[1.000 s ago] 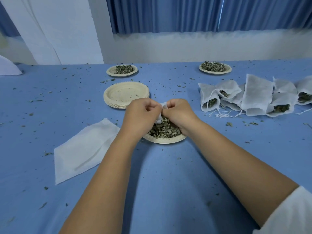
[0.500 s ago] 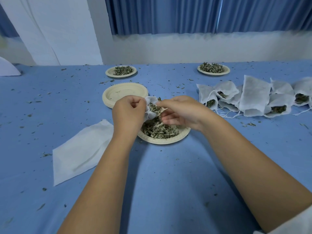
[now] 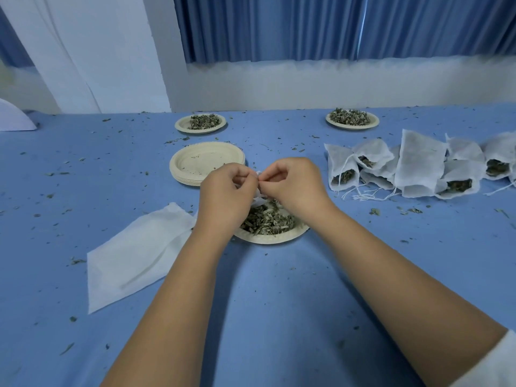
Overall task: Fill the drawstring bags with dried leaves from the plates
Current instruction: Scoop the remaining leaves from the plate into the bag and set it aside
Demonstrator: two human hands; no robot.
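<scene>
Blue pleated curtains [image 3: 307, 26] are hanging above a white wall at the back, and a blue cloth-covered counter [image 3: 279, 303], speckled with leaf crumbs, is spreading out in front of you. You are holding your left hand [image 3: 226, 191] and your right hand [image 3: 296, 185] close together just above the near beige paper plate [image 3: 268, 239], which is carrying a heap of dried green leaves [image 3: 265, 219]. Both hands are curling their fingers inward, and each grip is pinching the top of a small white mesh drawstring bag [image 3: 258, 198] that is hanging between them over the far side of the heap; most of the bag is hiding behind your knuckles, so how full it is cannot be told. Just beyond your left hand a stack of empty beige paper plates [image 3: 201, 163] is sitting, and farther back two more plates are carrying leaves, a far left plate [image 3: 184, 125] and a far right plate [image 3: 374, 122]. To your right, a cluster of white bags with leaves inside [image 3: 418, 166] is lying in a row with loose strings trailing toward you. To your left, a flat empty white bag [image 3: 134, 255] is lying near your left forearm. A white sleeve [image 3: 497, 364] is showing at your right elbow.
</scene>
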